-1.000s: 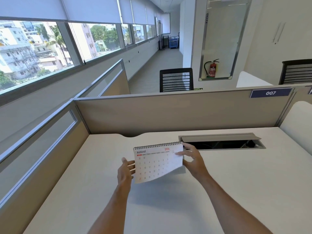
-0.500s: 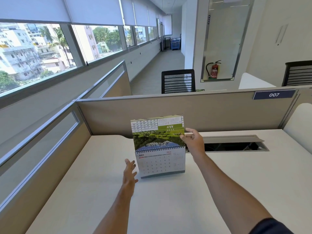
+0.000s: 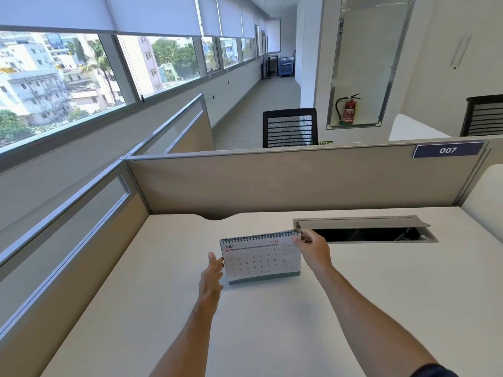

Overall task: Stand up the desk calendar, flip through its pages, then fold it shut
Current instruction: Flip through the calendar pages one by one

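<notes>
The spiral-bound desk calendar (image 3: 261,259) stands upright on the white desk (image 3: 272,322), its July 2026 page facing me and a grey base strip along the bottom. My right hand (image 3: 313,251) pinches the calendar's top right corner at the wire binding. Flat against the calendar's left edge rests my left hand (image 3: 213,273), fingers straight and together, steadying it without gripping. The pages behind the front sheet are hidden.
A grey cable hatch (image 3: 364,229) lies open in the desk just behind my right hand. Beige partition panels (image 3: 272,183) wall the desk at the back and left. A black mesh chair (image 3: 290,127) stands beyond the partition.
The August page was lifted up and flipped over the binding to the back, exposing July. My right hand came down to the top right corner; my left hand moved against the left edge.
</notes>
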Available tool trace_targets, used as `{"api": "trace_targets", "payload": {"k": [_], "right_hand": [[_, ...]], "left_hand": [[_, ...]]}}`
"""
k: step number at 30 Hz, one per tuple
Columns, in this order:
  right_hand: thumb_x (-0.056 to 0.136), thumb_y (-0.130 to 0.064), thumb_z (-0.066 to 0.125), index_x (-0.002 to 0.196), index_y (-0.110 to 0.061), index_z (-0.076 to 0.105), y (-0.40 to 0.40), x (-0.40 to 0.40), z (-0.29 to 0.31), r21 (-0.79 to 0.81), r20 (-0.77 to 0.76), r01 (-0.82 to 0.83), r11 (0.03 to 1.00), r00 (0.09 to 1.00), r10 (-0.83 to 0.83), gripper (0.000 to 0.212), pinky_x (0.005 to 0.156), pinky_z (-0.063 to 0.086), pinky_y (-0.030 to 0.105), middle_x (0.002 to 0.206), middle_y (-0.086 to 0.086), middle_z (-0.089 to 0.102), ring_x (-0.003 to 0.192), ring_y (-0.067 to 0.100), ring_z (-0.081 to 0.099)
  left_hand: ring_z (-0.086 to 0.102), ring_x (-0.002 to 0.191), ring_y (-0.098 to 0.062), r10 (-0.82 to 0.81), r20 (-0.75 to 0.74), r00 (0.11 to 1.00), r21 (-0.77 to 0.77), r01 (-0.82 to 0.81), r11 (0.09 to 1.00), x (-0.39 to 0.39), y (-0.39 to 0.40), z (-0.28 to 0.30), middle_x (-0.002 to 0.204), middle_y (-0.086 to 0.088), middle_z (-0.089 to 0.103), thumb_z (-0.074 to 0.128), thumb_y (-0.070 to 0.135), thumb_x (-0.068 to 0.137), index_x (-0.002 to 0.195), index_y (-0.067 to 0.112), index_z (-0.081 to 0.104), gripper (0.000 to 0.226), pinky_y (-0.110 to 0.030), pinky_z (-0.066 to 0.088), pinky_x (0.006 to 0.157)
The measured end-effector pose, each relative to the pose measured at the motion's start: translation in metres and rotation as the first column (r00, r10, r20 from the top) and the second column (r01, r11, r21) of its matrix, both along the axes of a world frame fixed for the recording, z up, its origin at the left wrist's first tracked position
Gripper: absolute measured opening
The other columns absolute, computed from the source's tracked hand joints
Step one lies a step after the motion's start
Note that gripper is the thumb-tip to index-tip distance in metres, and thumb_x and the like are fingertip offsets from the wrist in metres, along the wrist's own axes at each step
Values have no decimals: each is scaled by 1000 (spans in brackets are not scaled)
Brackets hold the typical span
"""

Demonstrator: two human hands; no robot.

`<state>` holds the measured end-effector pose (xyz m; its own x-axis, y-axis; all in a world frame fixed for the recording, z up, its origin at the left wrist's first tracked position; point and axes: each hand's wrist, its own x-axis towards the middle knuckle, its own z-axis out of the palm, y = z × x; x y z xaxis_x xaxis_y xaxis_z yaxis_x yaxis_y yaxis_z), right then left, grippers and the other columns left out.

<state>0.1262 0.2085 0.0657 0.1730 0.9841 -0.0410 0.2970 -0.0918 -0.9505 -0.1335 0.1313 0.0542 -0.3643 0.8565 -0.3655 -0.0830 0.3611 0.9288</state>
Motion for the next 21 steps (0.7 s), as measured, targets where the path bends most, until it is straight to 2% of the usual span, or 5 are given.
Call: {"api": "trace_targets", "payload": {"k": [5, 10, 13, 17, 21], "right_hand": [[96, -27, 70, 112, -15, 73, -4, 1, -2, 1, -33, 14, 1000, 999, -14, 20, 68, 50, 25, 103, 0, 78, 98, 20, 73], [96, -27, 70, 115, -16, 74, -4, 2, -4, -5, -20, 14, 1000, 1000, -14, 22, 64, 48, 21, 103, 0, 78, 87, 9, 69], [96, -26, 70, 120, -17, 73, -5, 2, -4, -11, -11, 9, 1000, 1000, -9, 26, 66, 48, 21, 106, 0, 77, 91, 11, 69], [96, -25, 70, 125, -18, 72, -7, 3, -5, -7, -3, -2, 1000, 1000, 2, 30, 66, 47, 19, 112, 0, 77, 94, 13, 71], [94, -21, 71, 136, -20, 66, -7, 3, -4, -19, -4, -11, 1000, 1000, 11, 42, 63, 45, 15, 123, -2, 73, 84, -4, 66]], "left_hand": [[41, 143, -39, 10, -18, 1000, 7, -10, 1000, 1, -3, -2, 155, -11, 47, 16, 67, 100, 144, 12, 55, 81, -62, 30, 113], [48, 138, -39, 19, -28, 999, 24, -18, 1000, -2, -6, -6, 149, -11, 55, 22, 64, 101, 137, 11, 63, 76, -61, 35, 110], [59, 120, -35, 64, -88, 994, 18, -63, 998, -2, -7, -5, 136, -11, 65, 42, 52, 103, 122, 12, 71, 53, -56, 45, 104], [66, 98, -23, 59, -249, 967, 28, -54, 998, -3, -11, -7, 105, -3, 76, 61, 33, 95, 82, 28, 70, 17, -45, 55, 88], [67, 91, -16, 78, -297, 952, 25, -74, 997, -3, -15, -9, 90, 8, 74, 67, 28, 91, 85, 24, 71, 9, -27, 47, 67]]}}
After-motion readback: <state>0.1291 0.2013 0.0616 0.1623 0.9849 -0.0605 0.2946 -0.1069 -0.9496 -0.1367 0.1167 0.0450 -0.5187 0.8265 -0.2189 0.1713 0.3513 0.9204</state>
